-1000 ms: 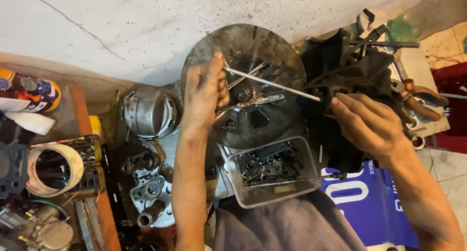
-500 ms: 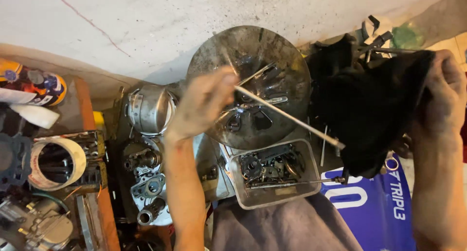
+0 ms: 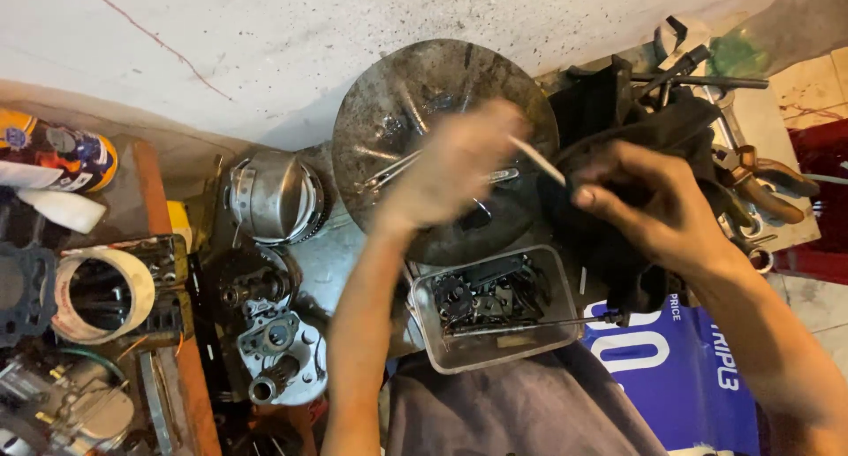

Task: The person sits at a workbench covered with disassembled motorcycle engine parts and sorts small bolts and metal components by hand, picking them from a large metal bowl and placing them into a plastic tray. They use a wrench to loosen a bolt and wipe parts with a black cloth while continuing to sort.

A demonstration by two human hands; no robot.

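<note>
Over the round, greasy metal pan [image 3: 442, 94] at about twelve o'clock, the thin metal rod [image 3: 537, 160] is now held between both hands. Half a second ago the right hand was lifted out at three o'clock with the black rag; now the right hand [image 3: 649, 204] is brought back in, and its grip is closed around the black rag [image 3: 618, 120] and the rod's near end, so that the rod is judged to be in the middle of being wiped. The left hand [image 3: 450, 169] is blurred by motion; its grip appears curled about the rod's far end, though how tightly cannot be told. Below the pan, at six o'clock, a clear rectangular plastic tray [image 3: 486, 354] of small dark parts is seen, with a second long rod laid across its lower edge. At four o'clock a blue sheet with large white lettering [image 3: 654, 368] is spread flat under the right forearm. At nine o'clock a cylindrical can in orange, blue and white [image 3: 62, 151] is lying on its side on the bench, with a roll of tape [image 3: 97, 293] below it. A shiny metal drum [image 3: 274, 195] is set just left of the pan.
</note>
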